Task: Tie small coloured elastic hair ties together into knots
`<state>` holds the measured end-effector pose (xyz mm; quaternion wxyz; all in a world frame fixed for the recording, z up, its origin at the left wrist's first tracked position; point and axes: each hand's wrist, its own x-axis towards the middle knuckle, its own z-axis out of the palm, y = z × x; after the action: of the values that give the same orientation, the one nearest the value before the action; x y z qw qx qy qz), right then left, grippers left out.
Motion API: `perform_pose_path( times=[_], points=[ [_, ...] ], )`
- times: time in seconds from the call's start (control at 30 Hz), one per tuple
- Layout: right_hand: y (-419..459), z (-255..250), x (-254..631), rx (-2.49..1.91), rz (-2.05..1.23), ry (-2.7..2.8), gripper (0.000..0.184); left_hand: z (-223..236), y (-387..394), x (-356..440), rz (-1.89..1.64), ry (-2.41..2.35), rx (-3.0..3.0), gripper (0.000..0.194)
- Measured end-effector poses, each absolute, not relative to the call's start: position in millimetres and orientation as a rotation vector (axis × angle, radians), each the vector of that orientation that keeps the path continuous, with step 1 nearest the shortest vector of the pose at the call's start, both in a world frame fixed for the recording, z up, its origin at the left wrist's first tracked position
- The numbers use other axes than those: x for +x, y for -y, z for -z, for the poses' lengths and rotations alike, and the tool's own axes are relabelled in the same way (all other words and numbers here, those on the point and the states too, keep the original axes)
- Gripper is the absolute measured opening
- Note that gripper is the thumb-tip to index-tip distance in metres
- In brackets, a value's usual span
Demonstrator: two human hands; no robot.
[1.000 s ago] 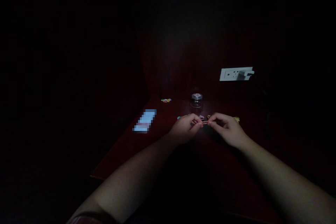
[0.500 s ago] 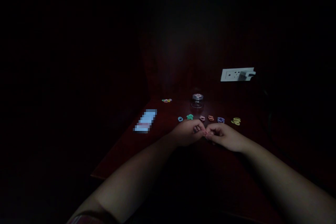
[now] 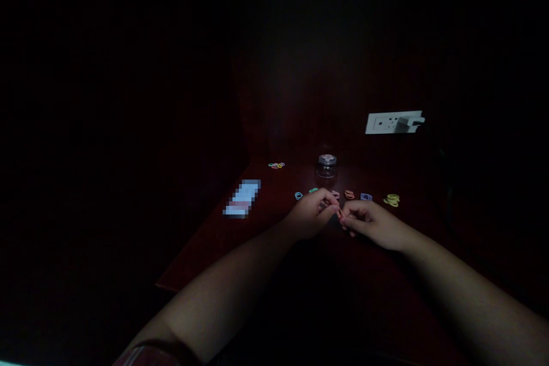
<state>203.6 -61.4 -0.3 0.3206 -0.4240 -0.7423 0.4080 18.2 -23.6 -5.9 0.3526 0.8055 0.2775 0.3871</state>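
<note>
My left hand [image 3: 314,214] and my right hand [image 3: 372,225] meet over the dark red table, fingertips pinched. Between them is a small orange-red hair tie [image 3: 340,214], held at both ends. Just beyond my hands runs a row of small hair ties in colour groups: blue [image 3: 298,196], green [image 3: 313,190], pink [image 3: 336,195], orange [image 3: 349,195], purple [image 3: 366,197] and yellow [image 3: 392,200]. My left hand partly covers the green and pink groups.
A clear lidded jar [image 3: 327,166] stands behind the row. Several mixed-colour hair ties [image 3: 277,166] lie at the back left. A pixelated bright rectangle [image 3: 242,199] rests on the left side. A white wall socket [image 3: 392,123] holds a plug. Surroundings are very dark.
My fingertips have drawn slightly apart, and the orange-red hair tie now shows between them. The whole scene has shifted slightly to the right in view.
</note>
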Motion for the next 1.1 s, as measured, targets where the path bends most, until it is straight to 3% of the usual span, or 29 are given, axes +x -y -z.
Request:
perform_pose_path(
  times=[0.47,0.73,1.1],
  points=[
    [59.2,0.5,204.3,-1.126,-0.9,1.94,0.031,7.5,23.0,18.9,-1.018,-0.779,2.128,0.016],
    [56.1,-0.6,207.4,-1.137,-0.607,1.934,0.029,0.7,27.4,20.6,-1.015,-0.72,2.061,0.015],
    [59.2,-3.3,203.0,-1.129,-0.89,1.745,0.034,0.8,25.8,17.1,-1.061,-0.708,2.1,0.025]
  ],
)
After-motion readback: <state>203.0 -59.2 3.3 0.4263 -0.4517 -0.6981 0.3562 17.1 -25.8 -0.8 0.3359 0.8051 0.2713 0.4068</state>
